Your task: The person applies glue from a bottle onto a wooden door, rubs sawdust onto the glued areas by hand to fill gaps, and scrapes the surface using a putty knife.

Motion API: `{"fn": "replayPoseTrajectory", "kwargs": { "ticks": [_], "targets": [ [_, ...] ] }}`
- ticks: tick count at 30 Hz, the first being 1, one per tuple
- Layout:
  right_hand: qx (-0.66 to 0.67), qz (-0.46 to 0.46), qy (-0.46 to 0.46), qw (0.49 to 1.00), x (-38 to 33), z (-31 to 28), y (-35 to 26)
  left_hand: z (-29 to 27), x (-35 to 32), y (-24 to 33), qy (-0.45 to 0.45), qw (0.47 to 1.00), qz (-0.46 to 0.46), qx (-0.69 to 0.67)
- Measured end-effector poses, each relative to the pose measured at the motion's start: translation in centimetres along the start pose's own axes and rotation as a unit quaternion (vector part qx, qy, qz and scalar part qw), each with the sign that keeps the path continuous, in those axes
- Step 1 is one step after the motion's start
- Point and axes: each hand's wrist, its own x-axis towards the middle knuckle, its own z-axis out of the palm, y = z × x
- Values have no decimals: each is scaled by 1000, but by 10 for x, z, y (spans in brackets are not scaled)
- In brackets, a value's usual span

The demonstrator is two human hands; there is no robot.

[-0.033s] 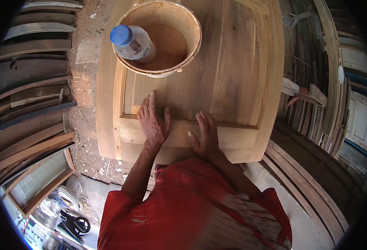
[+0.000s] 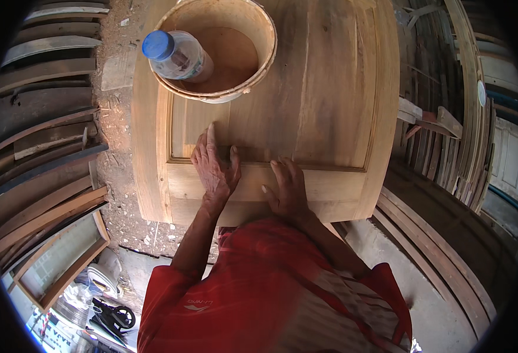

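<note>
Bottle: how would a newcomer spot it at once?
Find the big wooden panel in mid-view; a round bucket stands on its far part. The clear bottle is inside, on the left. Its blue cap sets it apart from the brown contents beside it.

Wooden door (image 2: 335, 117): room to pass over right half, far of right hand (image 2: 286, 188). Far left obstructed: bucket (image 2: 263, 35) stands tall, bottle (image 2: 185, 56) leaning inside, cap (image 2: 158, 45) overlapping left rim. Small gap between bucket and left hand (image 2: 215, 167). Narrow lane between hands. Floor strip (image 2: 118, 141) separates door from left-side boards (image 2: 47, 106).
</note>
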Motion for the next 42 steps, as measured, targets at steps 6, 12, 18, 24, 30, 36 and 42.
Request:
{"fn": "replayPoseTrajectory", "kwargs": {
  "ticks": [6,12,18,24,30,36,42],
  "targets": [
    [-25,61,31,997,-19,12,-23,-12,-1,-7,-17,996,85,9],
    [-98,71,-15,993,-46,29,-32,-68,-43,-27,-42,993,98,42],
    [-87,44,92,991,-82,56,-70,-156,-143,-75,-77,973,214,-35],
    [-119,25,92,988,-105,107,-97,-192,-235,-116,-115,979,149,-80],
    [-199,62,35,977,-81,109,-127,-224,-247,-160,-181,964,166,-102],
    [-143,167,61,974,-69,129,-153,-260,-251,-287,-239,966,-6,-102],
    [-217,251,33,943,-52,139,-165,-320,-325,-505,-285,904,-310,-68]
  ]
}}
